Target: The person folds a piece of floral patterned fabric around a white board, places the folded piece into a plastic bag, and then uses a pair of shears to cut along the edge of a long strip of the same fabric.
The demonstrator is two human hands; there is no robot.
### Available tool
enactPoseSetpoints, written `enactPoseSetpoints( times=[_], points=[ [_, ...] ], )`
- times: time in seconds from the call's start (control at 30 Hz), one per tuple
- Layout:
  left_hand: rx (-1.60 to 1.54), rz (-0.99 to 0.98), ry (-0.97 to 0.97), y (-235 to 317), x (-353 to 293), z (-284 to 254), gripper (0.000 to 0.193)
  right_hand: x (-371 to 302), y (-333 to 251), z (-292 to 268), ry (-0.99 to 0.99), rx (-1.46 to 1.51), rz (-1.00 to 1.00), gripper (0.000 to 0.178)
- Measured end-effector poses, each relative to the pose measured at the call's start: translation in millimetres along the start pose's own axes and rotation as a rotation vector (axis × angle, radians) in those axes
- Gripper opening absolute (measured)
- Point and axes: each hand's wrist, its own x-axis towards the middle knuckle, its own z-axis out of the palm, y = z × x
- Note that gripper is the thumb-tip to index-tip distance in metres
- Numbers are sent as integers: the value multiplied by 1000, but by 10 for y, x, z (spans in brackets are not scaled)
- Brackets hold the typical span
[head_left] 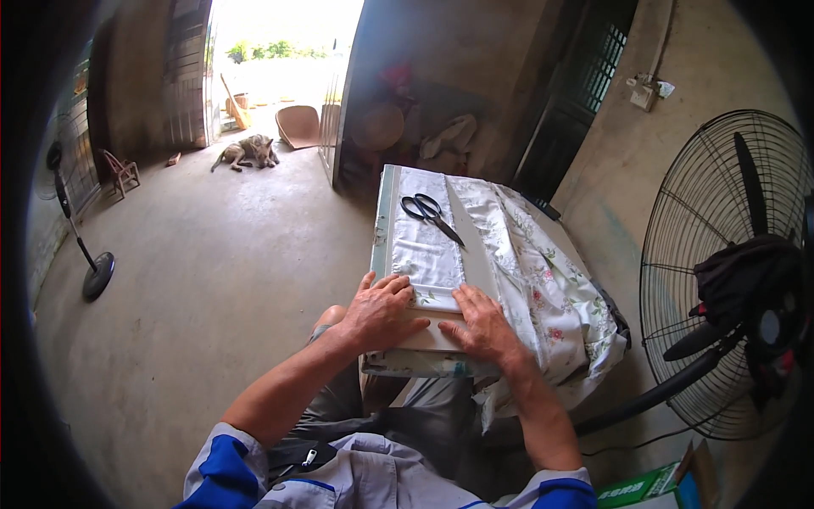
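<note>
A strip of white flowered cloth (424, 259) lies lengthwise on a small table (383, 229), its near end turned over into a fold. My left hand (377, 316) rests at the left end of that fold, fingers stretched out over the cloth and thumb pointing inward. On the fold's right end lies my right hand (485, 324), fingers extended and its thumb reaching toward the left one. Both palms face down. Black-handled scissors (432, 217) rest on the far part of the strip, blades closed.
A larger piece of flowered cloth (547, 297) drapes over the table's right side. Close on the right stands a big black fan (729, 280), and a green box (644, 488) sits below it. A dog (248, 153) lies near the doorway; another fan's base (98, 276) stands left.
</note>
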Motion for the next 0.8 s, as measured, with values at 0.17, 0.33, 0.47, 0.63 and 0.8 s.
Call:
enactPoseSetpoints(
  times=[0.17, 0.33, 0.47, 0.63, 0.8],
  points=[
    [-12, -3, 53, 11, 39, -18, 56, 76, -47, -74, 114, -79, -183, 42],
    [-2, -13, 70, 23, 70, -6, 52, 160, -15, -4, 288, -247, -346, 16],
    [11, -31, 66, 49, 109, -22, 41, 178, 2, 24, 345, -202, -326, 11],
    [35, 11, 165, -95, 148, 94, 22, 219, 11, 33, 364, -118, -255, 14],
    [74, 32, 153, -107, 148, 90, 19, 216, 72, -1, 379, -129, -277, 17]
  ],
)
